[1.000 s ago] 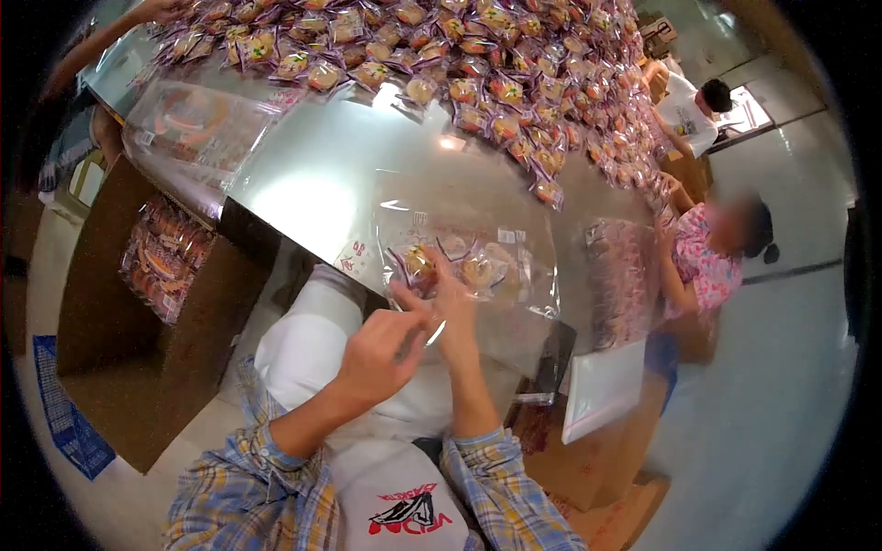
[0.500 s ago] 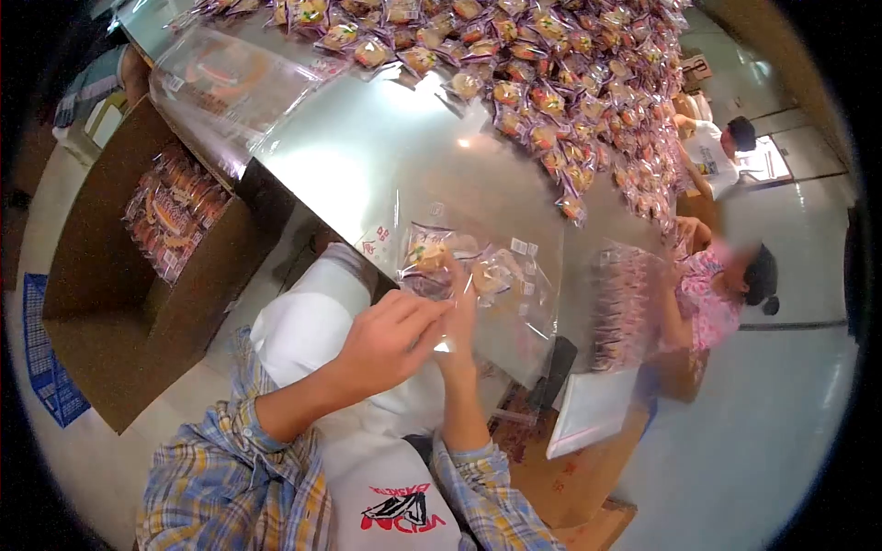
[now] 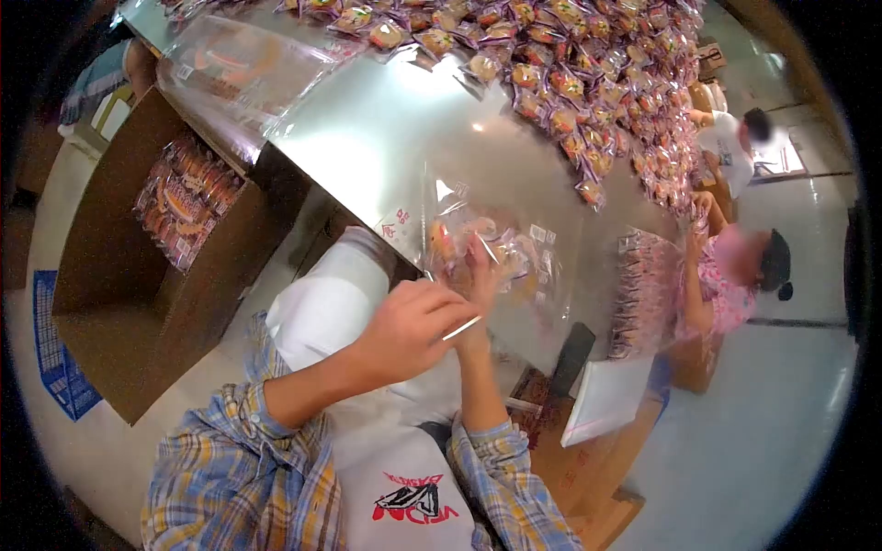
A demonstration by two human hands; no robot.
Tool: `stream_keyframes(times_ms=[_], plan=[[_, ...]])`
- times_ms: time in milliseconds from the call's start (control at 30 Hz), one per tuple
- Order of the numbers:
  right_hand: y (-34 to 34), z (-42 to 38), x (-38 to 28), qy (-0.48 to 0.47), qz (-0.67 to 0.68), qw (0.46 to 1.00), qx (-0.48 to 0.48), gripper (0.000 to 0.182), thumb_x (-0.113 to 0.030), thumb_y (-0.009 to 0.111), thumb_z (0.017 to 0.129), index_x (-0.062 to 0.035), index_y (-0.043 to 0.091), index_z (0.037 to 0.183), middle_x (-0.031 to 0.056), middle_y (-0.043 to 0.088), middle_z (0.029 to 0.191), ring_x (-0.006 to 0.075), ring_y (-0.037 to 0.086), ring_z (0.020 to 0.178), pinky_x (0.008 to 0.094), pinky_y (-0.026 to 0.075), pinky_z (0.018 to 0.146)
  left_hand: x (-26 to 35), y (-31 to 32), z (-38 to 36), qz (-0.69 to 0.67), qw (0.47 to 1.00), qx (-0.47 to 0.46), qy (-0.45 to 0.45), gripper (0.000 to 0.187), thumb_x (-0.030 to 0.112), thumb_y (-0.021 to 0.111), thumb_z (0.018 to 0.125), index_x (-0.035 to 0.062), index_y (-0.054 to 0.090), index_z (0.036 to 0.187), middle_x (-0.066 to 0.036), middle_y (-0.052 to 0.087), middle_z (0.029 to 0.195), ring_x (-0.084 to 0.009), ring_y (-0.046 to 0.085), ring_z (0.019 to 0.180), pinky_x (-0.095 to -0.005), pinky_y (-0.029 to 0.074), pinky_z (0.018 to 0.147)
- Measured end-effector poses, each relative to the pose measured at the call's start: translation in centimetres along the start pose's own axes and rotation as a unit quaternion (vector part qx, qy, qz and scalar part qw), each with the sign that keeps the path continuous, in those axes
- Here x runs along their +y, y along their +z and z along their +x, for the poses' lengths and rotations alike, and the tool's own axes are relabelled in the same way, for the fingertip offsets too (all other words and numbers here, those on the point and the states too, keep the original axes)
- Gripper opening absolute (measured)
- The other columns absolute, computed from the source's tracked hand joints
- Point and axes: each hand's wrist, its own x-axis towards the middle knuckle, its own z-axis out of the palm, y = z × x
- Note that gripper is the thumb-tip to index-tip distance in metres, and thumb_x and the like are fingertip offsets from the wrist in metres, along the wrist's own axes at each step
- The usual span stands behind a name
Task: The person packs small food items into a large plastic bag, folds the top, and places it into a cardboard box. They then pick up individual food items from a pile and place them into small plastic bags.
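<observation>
A large clear plastic bag (image 3: 551, 317) with printed labels lies at the near edge of the metal table, several wrapped pastries (image 3: 443, 241) inside it. My left hand (image 3: 409, 331) is closed at the bag's mouth, pinching the film, and a bright white strip shows beside its fingertips. My right hand (image 3: 480, 280) reaches up among the pastries, seen partly through the film. Its fingers are curled against a wrapped pastry (image 3: 514, 257), though glare blurs the exact contact.
Many wrapped pastries (image 3: 588, 83) are heaped across the metal table (image 3: 358, 119). An open cardboard box (image 3: 110, 303) on the left holds a filled bag (image 3: 188, 197). Flat bags (image 3: 234, 69) lie top left. At right are another filled bag (image 3: 638, 294), a white stack (image 3: 606, 395) and two people.
The whole view has shifted slightly to the right. Pastries in the bag have moved and tilted beside my right hand. My left hand stays near the bag's mouth.
</observation>
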Motion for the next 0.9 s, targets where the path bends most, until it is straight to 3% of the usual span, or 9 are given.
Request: stream_keyframes(times_ms=[67,167,300,333,400,533,667,767,900], plan=[[0.7,2.2,-0.5,0.046,0.041,0.997,-0.041,0.061,-0.006,0.079,0.08,-0.0032,0.059,0.138,0.0223,0.059,0.135,0.0403,0.058,0.12,0.0481,0.047,0.101,0.2,0.2,0.2,0.006,1.0,-0.012,0.015,0.04,-0.002,0.075,0.075,0.0047,0.072,0.114,-0.011,0.07,0.111,-0.0324,0.064,0.105,-0.0418,0.051,0.092],[0.7,4.5,-1.2,-0.055,0.014,0.996,-0.072,0.061,-0.005,0.079,0.08,-0.003,0.06,0.137,0.0239,0.06,0.134,0.0414,0.061,0.117,0.0479,0.05,0.098,0.5,0.0,0.2,0.005,1.0,-0.003,-0.014,0.041,-0.002,0.076,0.074,0.0047,0.072,0.115,-0.012,0.069,0.112,-0.0332,0.064,0.104,-0.0414,0.051,0.091],[1.1,6.6,-2.3,0.1,0.124,0.981,-0.114,0.045,-0.008,0.076,0.088,-0.002,0.063,0.131,0.0191,0.065,0.128,0.0312,0.066,0.113,0.0372,0.053,0.095,-0.2,0.3,-0.1,-0.001,0.999,0.024,-0.022,0.042,-0.003,0.076,0.075,0.0048,0.073,0.116,-0.011,0.069,0.113,-0.0331,0.064,0.1,-0.0414,0.052,0.088],[0.2,7.8,-3.3,0.16,0.114,0.967,-0.165,0.049,-0.009,0.075,0.092,-0.0049,0.059,0.138,0.0127,0.067,0.128,0.0219,0.067,0.11,0.0331,0.055,0.091,-0.2,0.4,-0.1,-0.003,0.999,0.03,-0.021,0.042,-0.003,0.076,0.075,0.0049,0.073,0.116,-0.012,0.069,0.112,-0.033,0.064,0.099,-0.0415,0.052,0.088],[1.6,7.3,0.3,0.189,0.249,0.94,-0.136,0.054,-0.008,0.075,0.093,-0.0076,0.055,0.143,0.0097,0.068,0.126,0.0187,0.067,0.108,0.0322,0.055,0.088,-0.3,0.2,0.0,-0.002,0.999,0.033,-0.017,0.042,-0.003,0.075,0.075,0.005,0.073,0.116,-0.012,0.069,0.111,-0.0327,0.063,0.098,-0.0415,0.052,0.087],[-0.2,8.1,0.2,0.315,0.463,0.82,-0.12,0.057,-0.004,0.075,0.092,-0.0041,0.053,0.145,0.0071,0.065,0.125,0.0141,0.063,0.107,0.0299,0.053,0.09,-0.2,-1.6,0.0,0.042,0.998,0.047,-0.011,0.04,-0.006,0.074,0.076,0.0053,0.073,0.114,-0.012,0.067,0.105,-0.0321,0.063,0.095,-0.0409,0.052,0.084],[0.0,8.5,0.4,0.244,0.306,0.916,-0.085,0.051,-0.002,0.074,0.091,-0.0047,0.053,0.138,0.0079,0.064,0.124,0.0156,0.062,0.111,0.0307,0.052,0.092,0.0,-2.5,0.5,0.048,0.994,0.065,-0.071,0.041,-0.007,0.072,0.072,0.0068,0.073,0.111,-0.009,0.063,0.101,-0.0305,0.06,0.095,-0.0403,0.05,0.085],[1.0,8.4,-0.2,0.307,0.611,0.727,0.057,0.049,-0.008,0.067,0.101,-0.006,0.046,0.145,0.0106,0.059,0.137,0.0225,0.063,0.118,0.0379,0.055,0.104,1.2,-1.9,0.9,0.035,0.997,0.052,-0.041,0.041,-0.011,0.07,0.074,0.005,0.073,0.112,-0.013,0.063,0.101,-0.0323,0.062,0.093,-0.0402,0.052,0.082],[1.9,8.0,-3.3,0.316,0.666,0.676,0.013,0.045,-0.005,0.063,0.102,-0.0052,0.046,0.143,0.0115,0.056,0.14,0.0251,0.058,0.127,0.0412,0.051,0.111,2.9,0.1,0.1,0.042,0.999,0.015,-0.013,0.038,-0.008,0.07,0.076,0.0015,0.072,0.112,-0.014,0.063,0.104,-0.0332,0.062,0.096,-0.0427,0.052,0.084]])
